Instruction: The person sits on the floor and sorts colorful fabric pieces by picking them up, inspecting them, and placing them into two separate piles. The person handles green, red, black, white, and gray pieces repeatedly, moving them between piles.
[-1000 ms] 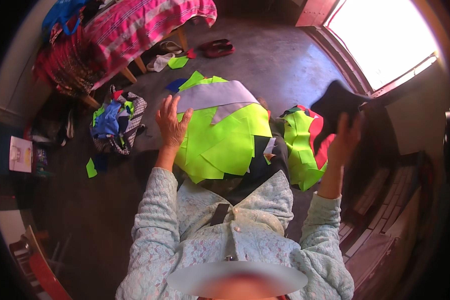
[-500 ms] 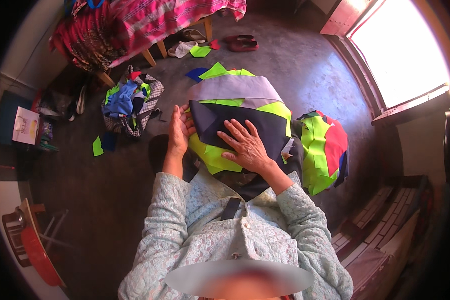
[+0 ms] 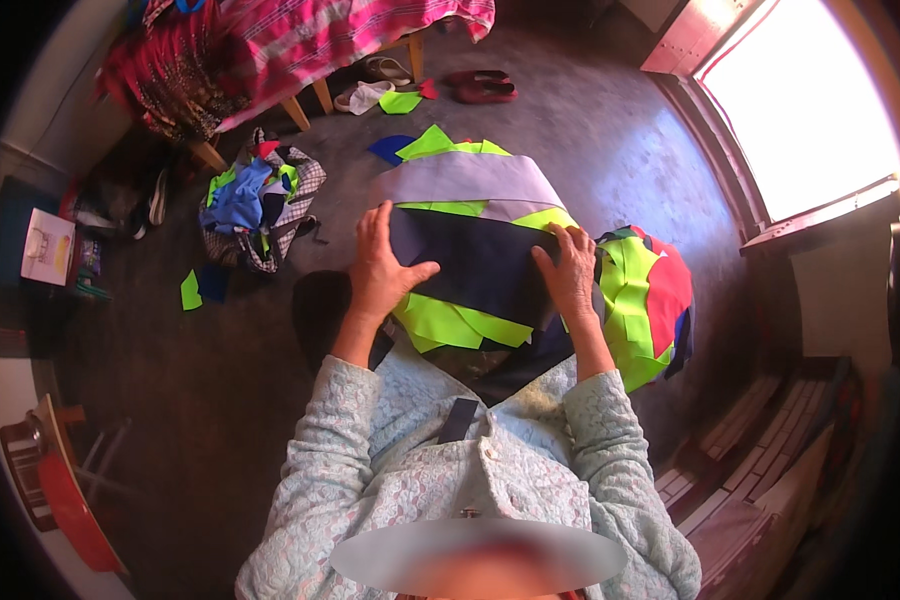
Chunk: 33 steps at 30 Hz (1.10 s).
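Observation:
A dark, nearly black fabric piece (image 3: 475, 258) lies flat across a pile of cloth scraps in front of me. Below its near edge shows a lime-green scrap (image 3: 460, 325), and beyond it a grey fabric strip (image 3: 470, 178) crosses the pile. My left hand (image 3: 382, 268) rests at the dark piece's left edge, open, thumb stretched inward over the cloth. At the right edge is my right hand (image 3: 572, 272), also open, with fingers and thumb apart around the border. The undersides of the fingers are hidden.
A bundle of lime and red cloth (image 3: 635, 300) stands close on my right. To the left sits a checked bag (image 3: 305, 175) stuffed with scraps. Shoes (image 3: 480, 85) lie by a bed with a pink cover (image 3: 310, 45). A bright doorway (image 3: 800, 110) opens at the right.
My right hand has moved off the middle of the dark fabric to its right edge. My left hand has turned, bringing its thumb over the cloth. The dark piece now lies flatter and straighter.

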Tool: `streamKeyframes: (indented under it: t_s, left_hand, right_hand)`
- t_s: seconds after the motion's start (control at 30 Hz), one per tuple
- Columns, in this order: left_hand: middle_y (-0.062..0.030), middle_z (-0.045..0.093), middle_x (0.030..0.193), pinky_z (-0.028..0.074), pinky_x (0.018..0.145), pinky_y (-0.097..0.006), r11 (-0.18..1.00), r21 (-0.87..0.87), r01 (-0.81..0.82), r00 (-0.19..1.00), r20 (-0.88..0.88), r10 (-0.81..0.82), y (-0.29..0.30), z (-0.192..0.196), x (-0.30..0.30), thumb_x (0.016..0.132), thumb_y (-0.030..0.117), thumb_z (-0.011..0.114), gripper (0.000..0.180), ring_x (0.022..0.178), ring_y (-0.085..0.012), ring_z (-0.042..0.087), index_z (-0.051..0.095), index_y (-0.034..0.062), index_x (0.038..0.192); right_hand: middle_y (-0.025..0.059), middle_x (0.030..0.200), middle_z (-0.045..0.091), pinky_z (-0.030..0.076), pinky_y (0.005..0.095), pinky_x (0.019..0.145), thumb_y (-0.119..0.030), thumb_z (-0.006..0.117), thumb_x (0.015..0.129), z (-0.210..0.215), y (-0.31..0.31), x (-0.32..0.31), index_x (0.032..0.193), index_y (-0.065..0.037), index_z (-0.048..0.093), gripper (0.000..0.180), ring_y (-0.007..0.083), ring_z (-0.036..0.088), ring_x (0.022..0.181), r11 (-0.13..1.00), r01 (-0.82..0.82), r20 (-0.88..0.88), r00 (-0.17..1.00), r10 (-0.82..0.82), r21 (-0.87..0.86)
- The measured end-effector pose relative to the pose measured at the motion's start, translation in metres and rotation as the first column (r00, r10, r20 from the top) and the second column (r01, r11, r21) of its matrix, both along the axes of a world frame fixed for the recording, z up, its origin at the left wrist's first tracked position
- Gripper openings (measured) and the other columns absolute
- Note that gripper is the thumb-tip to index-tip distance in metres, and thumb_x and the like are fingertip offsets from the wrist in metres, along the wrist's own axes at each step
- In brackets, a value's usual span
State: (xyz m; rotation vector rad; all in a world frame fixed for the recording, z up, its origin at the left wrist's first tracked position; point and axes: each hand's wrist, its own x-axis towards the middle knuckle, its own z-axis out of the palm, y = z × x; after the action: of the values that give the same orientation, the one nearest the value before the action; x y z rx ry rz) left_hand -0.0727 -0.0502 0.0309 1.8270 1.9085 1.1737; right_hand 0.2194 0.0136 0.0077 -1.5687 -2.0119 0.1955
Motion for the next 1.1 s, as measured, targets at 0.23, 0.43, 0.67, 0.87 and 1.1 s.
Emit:
streamKeyframes:
  t_s: [0.23, 0.43, 0.67, 0.87, 1.1]
  left_hand:
    - [-0.0241, 0.041, 0.138, 0.039, 0.106, -0.043, 0.995, 0.001, -0.097, 0.994, -0.055, 0.097, -0.004, -0.004, 0.006, 0.068, -0.001, 0.069, 0.085, 0.130, -0.0392, 0.042, 0.031, 0.0039, 0.144]
    - [-0.0228, 0.046, 0.136, 0.037, 0.108, -0.041, 0.969, 0.099, -0.227, 0.960, 0.191, 0.205, -0.004, -0.017, -0.007, 0.070, -0.012, 0.054, 0.077, 0.128, -0.0384, 0.046, 0.035, 0.0021, 0.142]
    - [-0.0232, 0.049, 0.135, 0.038, 0.108, -0.041, 0.958, 0.036, -0.286, 0.916, 0.303, 0.262, -0.002, -0.027, -0.014, 0.070, -0.008, 0.059, 0.074, 0.126, -0.0377, 0.048, 0.038, 0.0031, 0.141]
    - [-0.0201, 0.055, 0.124, 0.042, 0.100, -0.041, 0.944, 0.034, -0.328, 0.932, 0.177, 0.318, -0.007, -0.038, -0.025, 0.071, -0.003, 0.067, 0.069, 0.116, -0.0348, 0.053, 0.045, 0.0049, 0.136]
    - [-0.0181, 0.048, 0.136, 0.034, 0.106, -0.046, 0.975, 0.166, -0.146, 0.978, -0.123, 0.167, 0.003, -0.006, -0.001, 0.078, 0.014, 0.073, 0.052, 0.126, -0.0370, 0.045, 0.055, 0.0048, 0.126]
  right_hand:
    - [0.0093, 0.089, 0.061, 0.037, 0.0452, 0.088, -0.027, 0.079, 0.074, 0.018, 0.008, -0.001, 0.088, -0.007, 0.062, 0.029, 0.0319, 0.054, 0.097, 0.994, 0.015, 0.005, 1.000, -0.015, -0.108]
    - [0.0112, 0.082, 0.066, 0.046, 0.0420, 0.077, -0.023, 0.077, 0.077, 0.038, 0.019, 0.001, 0.090, -0.006, 0.060, 0.028, 0.0346, 0.062, 0.080, 0.994, -0.002, -0.163, 0.986, -0.015, -0.105]
    - [0.0074, 0.098, 0.066, 0.042, 0.0422, 0.088, -0.018, 0.073, 0.078, 0.035, 0.055, 0.010, 0.105, -0.011, 0.060, 0.031, 0.0295, 0.061, 0.097, 0.997, -0.066, -0.083, 0.995, 0.061, -0.051]
    - [0.0107, 0.125, 0.057, 0.031, 0.0451, 0.103, -0.018, 0.070, 0.079, 0.032, 0.039, -0.007, 0.115, -0.013, 0.060, 0.038, 0.0296, 0.046, 0.129, 0.968, -0.046, 0.015, 0.999, 0.044, 0.248]
    - [0.0177, 0.151, 0.032, 0.017, 0.0555, 0.112, -0.043, 0.071, 0.080, 0.023, -0.002, -0.030, 0.140, -0.015, 0.047, 0.071, 0.0329, 0.026, 0.143, 0.983, -0.175, 0.175, 0.971, 0.164, 0.054]
